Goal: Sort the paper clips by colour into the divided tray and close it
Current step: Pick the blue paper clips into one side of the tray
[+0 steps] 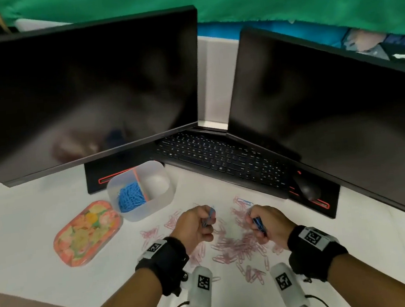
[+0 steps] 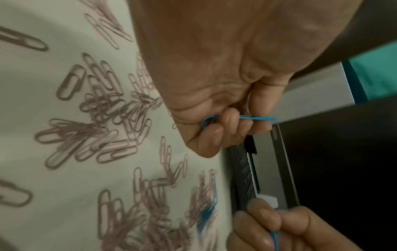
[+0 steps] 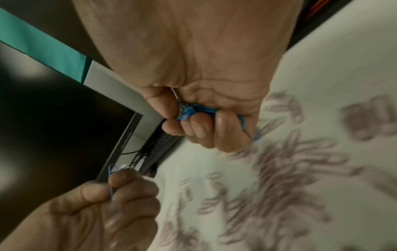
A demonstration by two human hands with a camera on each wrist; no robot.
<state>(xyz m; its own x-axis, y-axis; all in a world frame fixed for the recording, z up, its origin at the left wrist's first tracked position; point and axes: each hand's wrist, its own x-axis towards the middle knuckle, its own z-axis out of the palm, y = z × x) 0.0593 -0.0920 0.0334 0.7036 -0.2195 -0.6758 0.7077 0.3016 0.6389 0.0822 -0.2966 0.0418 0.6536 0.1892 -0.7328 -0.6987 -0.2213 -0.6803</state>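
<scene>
A translucent divided tray (image 1: 163,202) stands on the white desk, its left compartment full of blue paper clips (image 1: 130,197), its right compartment bare. Pink paper clips (image 1: 238,245) lie scattered below it. My left hand (image 1: 196,225) hovers over the pile with curled fingers gripping blue clips (image 2: 255,118). My right hand (image 1: 263,223) is a fist round a bunch of blue clips (image 3: 189,110). One more blue clip (image 1: 244,202) lies on the desk beyond the right hand.
The floral tray lid (image 1: 87,233) lies left of the tray. Two dark monitors (image 1: 85,95) tower behind, with a black keyboard (image 1: 222,158) and mouse (image 1: 306,188) at right. The desk edge runs along the lower left.
</scene>
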